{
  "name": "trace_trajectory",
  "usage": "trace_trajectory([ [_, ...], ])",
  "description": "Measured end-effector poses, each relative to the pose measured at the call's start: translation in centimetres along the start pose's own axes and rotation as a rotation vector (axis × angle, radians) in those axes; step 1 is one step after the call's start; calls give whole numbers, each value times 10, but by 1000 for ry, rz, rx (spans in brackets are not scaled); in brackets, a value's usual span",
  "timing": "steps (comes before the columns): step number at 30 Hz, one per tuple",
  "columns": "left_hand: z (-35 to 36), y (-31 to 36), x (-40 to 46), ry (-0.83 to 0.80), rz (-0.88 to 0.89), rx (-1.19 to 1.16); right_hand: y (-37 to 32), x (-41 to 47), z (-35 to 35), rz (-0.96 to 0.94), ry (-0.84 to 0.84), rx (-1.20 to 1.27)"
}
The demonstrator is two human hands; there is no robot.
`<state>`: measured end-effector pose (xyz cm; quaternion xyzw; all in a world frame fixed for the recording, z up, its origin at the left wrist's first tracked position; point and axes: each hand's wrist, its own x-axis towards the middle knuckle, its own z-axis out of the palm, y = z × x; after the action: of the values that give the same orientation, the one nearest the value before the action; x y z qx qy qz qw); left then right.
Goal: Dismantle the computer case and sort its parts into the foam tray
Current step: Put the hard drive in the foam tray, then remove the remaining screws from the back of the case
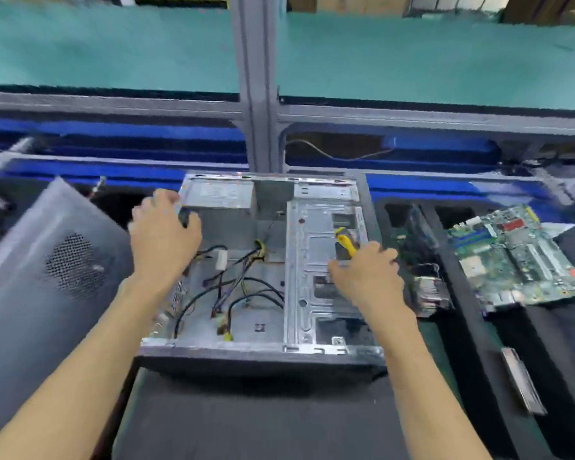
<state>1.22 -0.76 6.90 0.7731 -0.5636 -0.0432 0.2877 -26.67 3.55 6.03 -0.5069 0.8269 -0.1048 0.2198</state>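
Two hands at work inside one computer case (259,330), which lies open-side up on the dark mat before me, long axis running left to right across my view.

Item: motherboard (515,260), already out, resting tilted in the foam tray (468,327) to the right of the case, beside a heatsink (429,293).

Item: side panel (47,277), off, leaning at left.

Item: power supply (218,195), seated in the far left corner; my left hand (163,240) curls on its near edge over something dark I cannot identify.

Item: screwdriver (346,244), yellow-handled, clenched in my right hand (365,273) over the drive cage (326,260), handle end pointing away from me.

Step, as I judge it: freeing the power supply. Next move calls for clearing its fixings and the loose cables (239,287) before lifting.
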Motion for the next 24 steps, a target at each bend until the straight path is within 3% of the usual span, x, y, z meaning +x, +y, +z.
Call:
trace_trajectory([
  [2, 0, -51, 8, -162, -175, 78, -2, -2, 3, 10, 34, -20],
  [4, 7, -75, 8, -420, -311, -95, -4, -8, 7, -2, 80, -59],
  [6, 11, -78, 5, -544, -366, -268, -7, -12, 9, -17, 107, -100],
  [11, 9, -64, -27, -430, -462, -431, -3, 11, -3, -118, 184, -98],
  [15, 16, -32, -80, -213, -658, -707, -12, 46, -19, -267, 200, -110],
  [19, 35, 4, -129, -61, -861, -863, -33, 54, -32, -385, 234, 64],
  [21, 38, 5, -130, -19, -816, -771, -28, 37, -33, -431, 335, 161],
  [24, 32, -12, -85, 97, -604, -608, 5, 10, -29, -449, 439, 342],
])
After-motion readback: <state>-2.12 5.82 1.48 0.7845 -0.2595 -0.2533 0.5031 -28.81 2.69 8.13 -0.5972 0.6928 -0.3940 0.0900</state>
